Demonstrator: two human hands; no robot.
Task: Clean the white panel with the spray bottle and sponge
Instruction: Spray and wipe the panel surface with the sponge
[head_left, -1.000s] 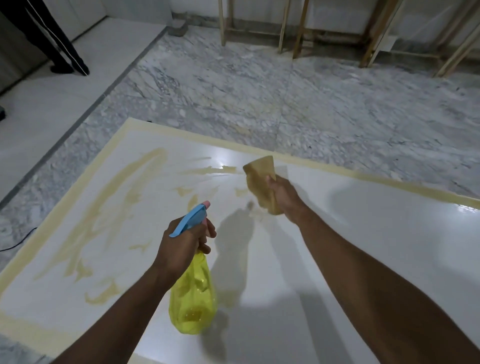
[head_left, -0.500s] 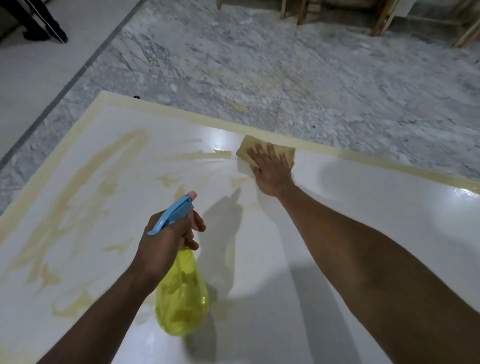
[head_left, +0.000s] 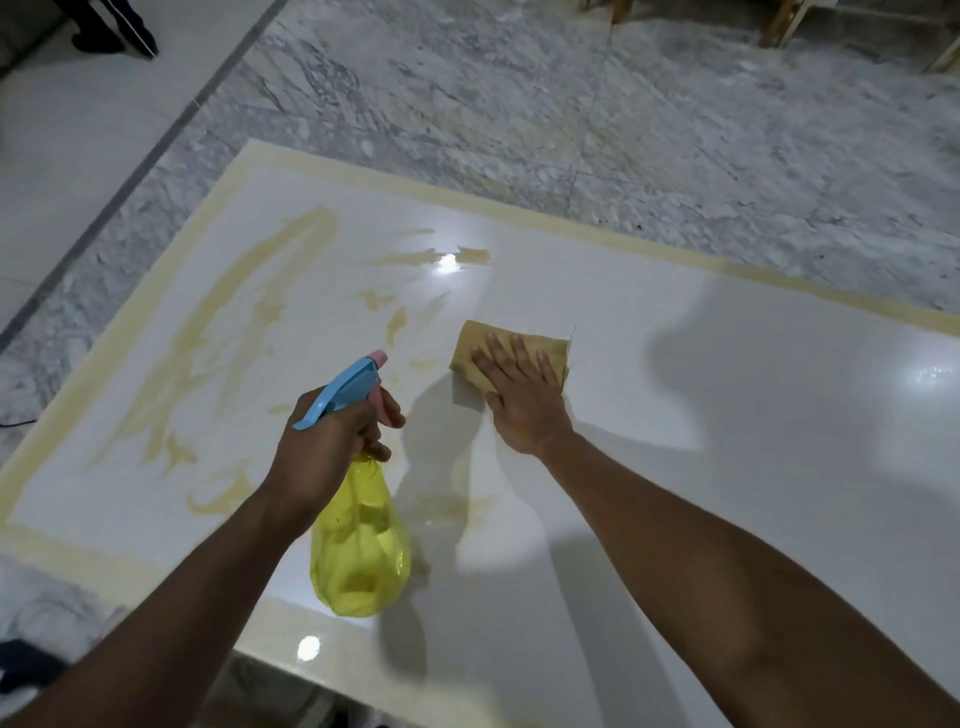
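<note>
On white panel (head_left: 675, 415), hand (head_left: 524, 400) over sponge (head_left: 467, 345)

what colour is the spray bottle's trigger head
Light blue with a pink nozzle tip, on the spray bottle; clearest in the head view.

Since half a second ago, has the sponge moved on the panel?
Yes. The sponge, under the right hand, slid toward the person, away from the white panel's taped far edge.
</note>
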